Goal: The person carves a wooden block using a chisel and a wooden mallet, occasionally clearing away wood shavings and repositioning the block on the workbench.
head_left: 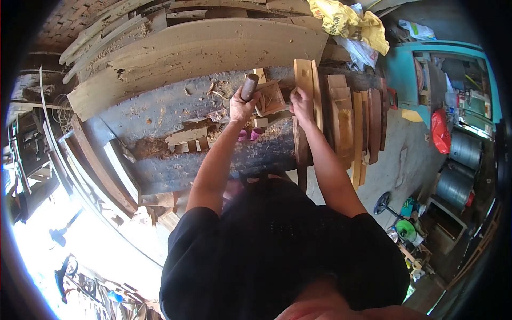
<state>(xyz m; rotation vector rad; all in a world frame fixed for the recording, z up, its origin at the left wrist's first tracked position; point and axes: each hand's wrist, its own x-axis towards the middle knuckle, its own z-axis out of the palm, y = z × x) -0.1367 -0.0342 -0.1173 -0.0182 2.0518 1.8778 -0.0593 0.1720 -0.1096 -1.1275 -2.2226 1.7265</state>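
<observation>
My left hand (242,109) is wrapped round a dark brown, thick cylinder (249,87), whose blunt end points away from me. Just right of it lies a small square wooden piece (271,99) with a recessed face and thin sticks or marks inside. My right hand (302,105) is closed beside that piece's right edge, and whatever is in its fingers is hidden. Small wood blocks (261,122) sit at the near and far sides of the square piece. All of this is on a dark, worn workbench (181,112) scattered with shavings.
Upright-edged boards (304,80) and several stacked planks (344,117) lie right of my right hand. A wide curved plank (208,45) spans the bench's far side. A yellow sack (352,24) lies at the far right. Metal drums (465,149) and a fan (405,230) stand farther right.
</observation>
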